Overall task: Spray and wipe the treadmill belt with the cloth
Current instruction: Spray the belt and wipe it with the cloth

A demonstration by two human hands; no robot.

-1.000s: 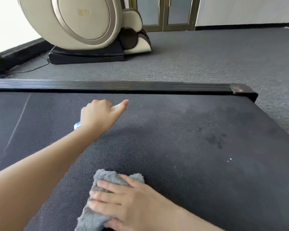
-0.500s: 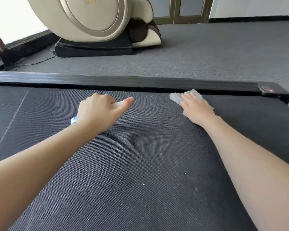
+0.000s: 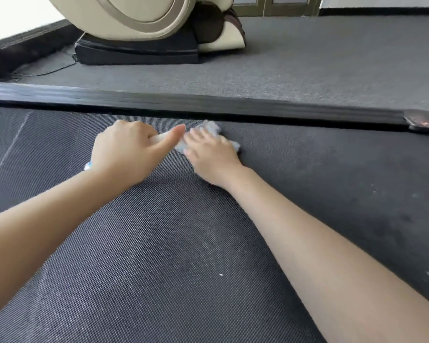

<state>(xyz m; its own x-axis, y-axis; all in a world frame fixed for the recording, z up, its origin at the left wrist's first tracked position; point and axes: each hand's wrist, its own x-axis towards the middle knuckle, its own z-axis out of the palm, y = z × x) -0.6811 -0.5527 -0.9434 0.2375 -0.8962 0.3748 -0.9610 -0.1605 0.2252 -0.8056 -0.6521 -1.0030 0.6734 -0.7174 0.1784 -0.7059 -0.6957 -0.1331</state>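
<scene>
Half a second ago the right hand (image 3: 209,154) and the grey cloth (image 3: 209,127) were well to the right of the left hand (image 3: 124,152). Now they have slid left along the far edge of the treadmill belt (image 3: 159,256), and the cloth lies just beside the tip of the left index finger. The left hand has stayed where it was, its fingers (image 3: 134,127) curled round the spray bottle (image 3: 159,139) with the index finger stretched along it. The right hand's fingers lie flat and close together on the cloth, pressing it to the belt, though motion blur softens their outlines. The left hand hides most of the bottle: only a pale strip shows under the index finger, and a blue-and-white end sticks out at the wrist. The cloth shows only as tufts around the right hand. The black side rail (image 3: 208,102) runs just beyond both hands and ends at the right in an end cap (image 3: 421,121) with a red glow. Bare belt spreads wide to the near side and to the right. Past the rail lie grey carpet (image 3: 307,58), a massage chair (image 3: 139,18) cut off at the top, and a cable (image 3: 47,73).
</scene>
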